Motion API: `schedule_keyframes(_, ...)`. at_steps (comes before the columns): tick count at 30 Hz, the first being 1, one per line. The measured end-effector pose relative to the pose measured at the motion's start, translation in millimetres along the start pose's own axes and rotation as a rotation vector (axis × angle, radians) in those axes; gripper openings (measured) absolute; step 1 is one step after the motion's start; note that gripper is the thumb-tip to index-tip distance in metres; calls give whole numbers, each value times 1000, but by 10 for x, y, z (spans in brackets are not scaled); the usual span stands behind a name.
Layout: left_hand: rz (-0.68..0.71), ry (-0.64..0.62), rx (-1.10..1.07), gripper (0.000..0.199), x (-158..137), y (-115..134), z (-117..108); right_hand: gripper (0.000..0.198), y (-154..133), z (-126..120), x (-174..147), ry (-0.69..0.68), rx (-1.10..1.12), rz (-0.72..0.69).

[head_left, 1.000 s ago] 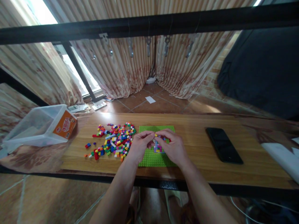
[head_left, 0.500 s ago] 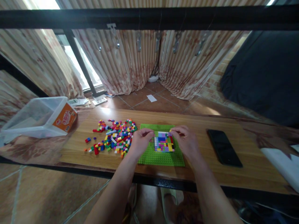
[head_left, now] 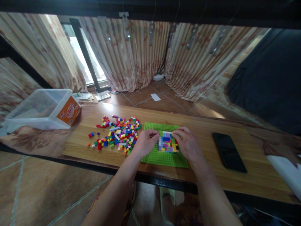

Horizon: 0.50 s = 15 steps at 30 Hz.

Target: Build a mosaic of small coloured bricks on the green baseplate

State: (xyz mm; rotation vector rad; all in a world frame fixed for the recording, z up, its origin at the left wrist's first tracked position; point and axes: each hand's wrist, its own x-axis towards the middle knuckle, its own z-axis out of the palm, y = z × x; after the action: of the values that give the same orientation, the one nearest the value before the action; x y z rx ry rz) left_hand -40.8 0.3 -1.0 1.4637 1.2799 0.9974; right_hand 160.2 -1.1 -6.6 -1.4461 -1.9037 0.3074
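Note:
A green studded baseplate point(head_left: 152, 158) lies on the wooden table, carrying a square patch of building bricks point(head_left: 167, 144) in many colours. My left hand point(head_left: 147, 142) is closed in a pinch at the patch's upper left corner; whatever sits between thumb and forefinger is too small to make out. At the upper right corner, my right hand point(head_left: 188, 142) has thumb and fingertips together on a small building brick, mostly hidden by the fingers. Left of the plate, loose bricks point(head_left: 122, 133) in mixed colours are spread in a heap.
A black phone point(head_left: 229, 152) lies on the wooden table point(head_left: 204, 175) to the right. Far left stands a clear plastic bin point(head_left: 44, 108) with an orange label. White sheets point(head_left: 285, 171) lie at the right edge. A dark bar crosses above, before curtains point(head_left: 141, 59).
The whole scene has shifted slightly right as my head moved. My right fingertips have come down closer to the patch's upper right corner. My left hand keeps its pinch beside the patch.

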Motion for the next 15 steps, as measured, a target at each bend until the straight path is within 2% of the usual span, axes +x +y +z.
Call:
schedule_keyframes(4,7,-6,-4,16,-4,-6,-2,21,-6,24,-6,11,16,24)
schedule_keyframes(15,51,-10,61,19,-12,-18,-56,25,27,49,-35,28,236,276)
